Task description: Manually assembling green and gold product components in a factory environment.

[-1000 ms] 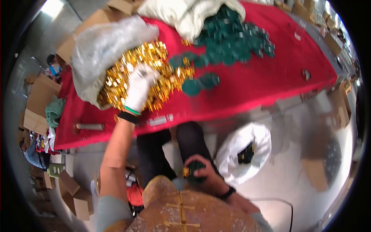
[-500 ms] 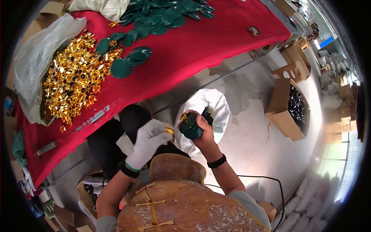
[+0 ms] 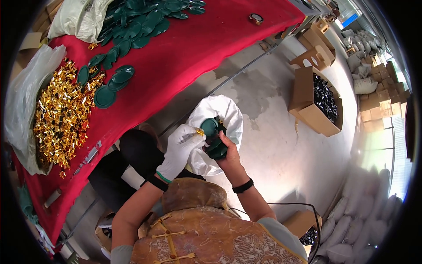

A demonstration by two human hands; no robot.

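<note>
My left hand (image 3: 181,148), in a white glove, pinches a small shiny gold piece (image 3: 200,131) between thumb and fingertips. The gold piece is at the edge of a round dark green disc (image 3: 209,126), which stands tilted up. My bare right hand (image 3: 230,154) grips several dark green round pieces (image 3: 217,150) below that disc; the fingers under them are hidden. Both hands meet over a white sack (image 3: 231,115) with dark green pieces inside it. A large heap of gold pieces (image 3: 63,119) lies on the red-covered table (image 3: 176,66).
Green discs (image 3: 145,24) are piled at the table's far side, near a pale bag (image 3: 79,22). Clear plastic (image 3: 26,101) edges the gold heap. On the floor at right stands a cardboard box (image 3: 303,90) of black shiny parts. A black cable (image 3: 303,205) runs near my right arm.
My left hand has moved right with the gold piece, up against the green pieces. One green disc now stands tilted up, and the gold ornament on top is out of sight. The view has shifted.
</note>
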